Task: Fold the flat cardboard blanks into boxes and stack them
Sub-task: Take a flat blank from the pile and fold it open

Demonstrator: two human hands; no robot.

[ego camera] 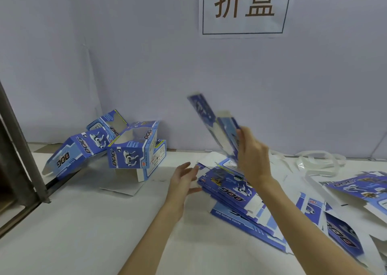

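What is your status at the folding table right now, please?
Right hand grips one flat blank, lifted. Left hand open beside blank pile. Folded boxes far left, nothing blocking.

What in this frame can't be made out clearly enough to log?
Head view:
- Lifted blank: motion blur smears its print.
- Right hand: seen from behind, finger grip hidden.
- Flat blank pile: sheets overlap, count unclear; the right edge cuts it off.
- Folded boxes: far sides hidden.

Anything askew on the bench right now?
Yes. The folded blue cardboard boxes by the wall aren't stacked: they lie tipped against each other. The flat blue blanks are fanned out loosely, and white strapping lies tangled behind.
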